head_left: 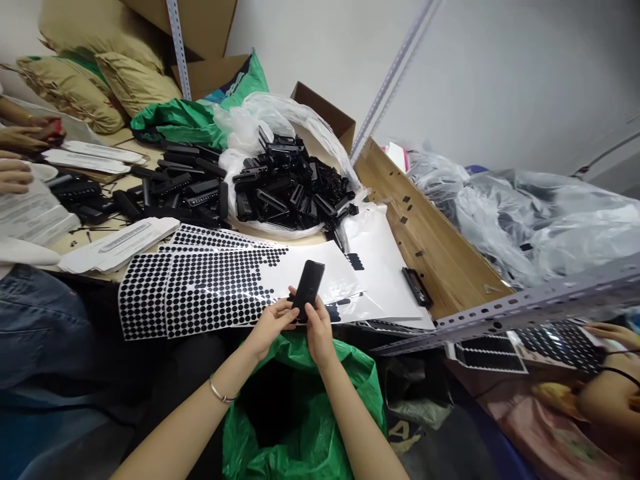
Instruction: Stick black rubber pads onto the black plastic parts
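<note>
Between my two hands, a flat black plastic piece (309,283) is held up over the near edge of the table. My left hand (274,321) grips its lower left side, the fingers closed on it. On the lower right, my right hand (319,325) holds the same piece with the thumb on its face. Just behind lie sheets of round black stickers (215,287), their right part bare white backing. An open green sack (360,387) gapes below my forearms. What the fingers behind the piece do is hidden.
A clear plastic bag (320,123) spills black plastic parts (285,180); more parts (180,180) lie to its left. White printed cards (125,243) sit nearby. Co-workers' hands (25,133) work at far left, another hand (615,333) at right. A perforated metal bar (540,293) runs along the right.
</note>
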`<state>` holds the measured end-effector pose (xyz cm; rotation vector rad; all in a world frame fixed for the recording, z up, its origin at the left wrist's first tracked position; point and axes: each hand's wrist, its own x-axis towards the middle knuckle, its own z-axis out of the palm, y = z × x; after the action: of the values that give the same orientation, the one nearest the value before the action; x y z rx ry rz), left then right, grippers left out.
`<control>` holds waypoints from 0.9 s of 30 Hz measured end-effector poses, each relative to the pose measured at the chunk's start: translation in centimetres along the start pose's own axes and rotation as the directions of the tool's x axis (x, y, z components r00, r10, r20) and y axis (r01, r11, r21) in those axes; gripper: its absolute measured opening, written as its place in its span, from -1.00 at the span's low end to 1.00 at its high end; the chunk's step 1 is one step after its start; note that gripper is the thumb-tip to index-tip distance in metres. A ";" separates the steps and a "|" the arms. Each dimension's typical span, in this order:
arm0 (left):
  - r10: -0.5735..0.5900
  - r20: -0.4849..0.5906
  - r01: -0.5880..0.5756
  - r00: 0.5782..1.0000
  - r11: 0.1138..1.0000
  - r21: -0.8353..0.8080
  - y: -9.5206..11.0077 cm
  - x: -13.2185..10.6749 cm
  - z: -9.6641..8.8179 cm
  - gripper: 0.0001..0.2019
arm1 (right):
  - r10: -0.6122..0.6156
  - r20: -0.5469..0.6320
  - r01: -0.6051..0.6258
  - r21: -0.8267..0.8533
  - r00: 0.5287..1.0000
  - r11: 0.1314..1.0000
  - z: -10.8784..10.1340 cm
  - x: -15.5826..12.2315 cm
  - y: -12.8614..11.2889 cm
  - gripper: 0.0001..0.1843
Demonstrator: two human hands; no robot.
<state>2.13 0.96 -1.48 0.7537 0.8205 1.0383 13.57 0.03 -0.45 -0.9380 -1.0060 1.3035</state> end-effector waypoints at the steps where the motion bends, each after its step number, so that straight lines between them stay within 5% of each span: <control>1: 0.001 -0.003 -0.001 1.000 1.000 0.002 0.0 0.0 0.1 -0.59 | -0.004 -0.003 0.004 0.008 1.000 1.000 0.1 0.0 0.0 -0.68; 8: 0.168 -0.140 -0.166 0.976 0.986 0.028 1.3 -0.2 -0.5 -0.54 | -0.144 -0.019 0.144 -0.014 0.989 0.990 -2.3 -0.5 -2.6 -0.63; 10: 0.253 -0.241 -0.254 0.937 0.967 0.025 2.1 -0.3 -1.3 -0.48 | -0.105 0.193 0.118 -0.056 0.975 0.991 -3.4 -1.1 -4.0 -0.62; 12: 0.281 -0.327 -0.294 0.902 0.956 0.012 2.7 -0.3 -2.1 -0.44 | 0.065 0.490 0.075 -0.260 0.869 0.963 -3.9 -1.7 -5.4 -0.65; 14: 0.267 -0.371 -0.285 0.889 0.958 0.006 3.0 -0.2 -2.6 -0.49 | 0.274 0.598 0.139 -0.552 0.753 0.822 -3.6 -2.2 -6.4 -0.75; 17: 0.280 -0.387 -0.263 0.878 0.960 0.099 2.7 -0.1 -2.7 -0.61 | 0.377 0.528 0.272 -0.787 0.761 0.554 -2.8 -2.9 -6.9 -0.73; 24: 0.334 -0.231 -0.229 0.914 0.893 0.387 1.9 0.1 -1.8 -0.62 | 0.336 0.586 0.458 -0.799 0.737 0.390 -2.2 -3.8 -8.7 -0.17; 27: 0.304 -0.223 -0.204 0.926 0.902 0.380 2.0 0.1 -1.9 -0.63 | 0.387 0.578 0.469 -0.813 0.718 0.345 -1.3 -3.5 -10.5 -0.28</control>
<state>-0.29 2.00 -0.74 1.0562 1.1930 1.2706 17.99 -3.98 8.98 -1.2353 -2.6284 0.8987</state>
